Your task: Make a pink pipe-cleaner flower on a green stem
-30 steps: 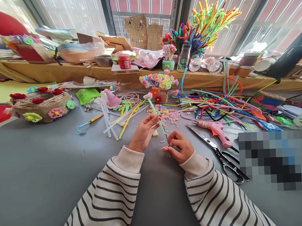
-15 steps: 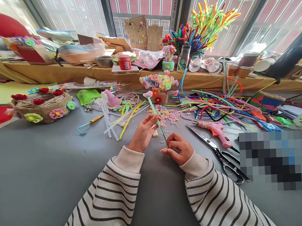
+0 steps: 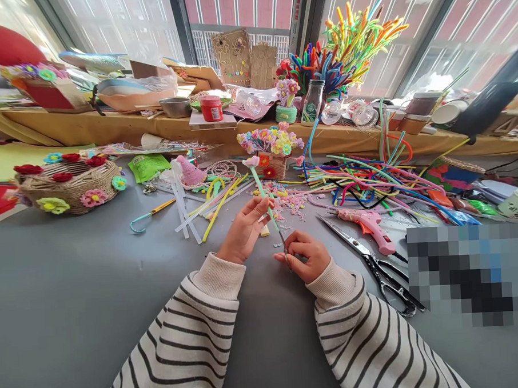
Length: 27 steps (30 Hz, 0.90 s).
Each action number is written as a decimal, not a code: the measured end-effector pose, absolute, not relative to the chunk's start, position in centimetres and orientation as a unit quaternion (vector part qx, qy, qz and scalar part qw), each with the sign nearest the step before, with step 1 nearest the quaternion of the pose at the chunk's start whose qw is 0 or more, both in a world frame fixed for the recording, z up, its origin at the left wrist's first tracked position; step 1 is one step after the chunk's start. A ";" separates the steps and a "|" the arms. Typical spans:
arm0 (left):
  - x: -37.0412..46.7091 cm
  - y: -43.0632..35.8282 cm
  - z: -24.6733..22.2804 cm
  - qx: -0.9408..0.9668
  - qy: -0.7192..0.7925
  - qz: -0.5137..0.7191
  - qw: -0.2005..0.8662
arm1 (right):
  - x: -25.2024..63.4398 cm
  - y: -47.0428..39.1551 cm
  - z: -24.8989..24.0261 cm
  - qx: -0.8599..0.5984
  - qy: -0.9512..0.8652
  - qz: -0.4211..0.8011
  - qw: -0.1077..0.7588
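Between the thumb and fingers of my left hand is a pipe-cleaner flower with a light green stem. Its pink bloom points up and away from me. My right hand is closed around small scissors, whose handles are mostly hidden by the fingers. The narrow metal blades meet the lower end of the green stem; whether they are parted is too small to tell. Beyond both hands, pink and yellow fuzz clippings lie scattered on the grey table.
Large scissors and a pink glue gun lie to the right. Behind them spreads a heap of coloured pipe cleaners. Clear glue sticks lie left of centre, a woven flower basket farther left. A small flower pot stands ahead.
The whole view has shifted slightly. Both hands keep nearly the same pose, with the scissors still at the lower end of the stem.
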<state>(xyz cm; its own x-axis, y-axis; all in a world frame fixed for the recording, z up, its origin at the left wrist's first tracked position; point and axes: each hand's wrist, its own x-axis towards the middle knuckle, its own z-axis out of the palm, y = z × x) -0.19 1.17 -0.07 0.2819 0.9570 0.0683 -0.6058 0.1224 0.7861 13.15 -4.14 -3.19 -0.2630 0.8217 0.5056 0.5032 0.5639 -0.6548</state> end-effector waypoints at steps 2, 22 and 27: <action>-0.2 1.3 -0.2 0.353 0.239 0.569 0.703 | 13.2 -3.9 -3.5 -0.438 -0.759 0.181 0.446; 0.3 0.1 0.8 0.535 0.333 0.485 0.606 | 13.8 -3.3 -3.3 -0.498 -0.564 0.336 0.566; 0.5 -0.1 0.9 0.607 0.341 0.428 0.577 | 14.2 -2.6 -3.6 -0.464 -0.432 0.438 0.638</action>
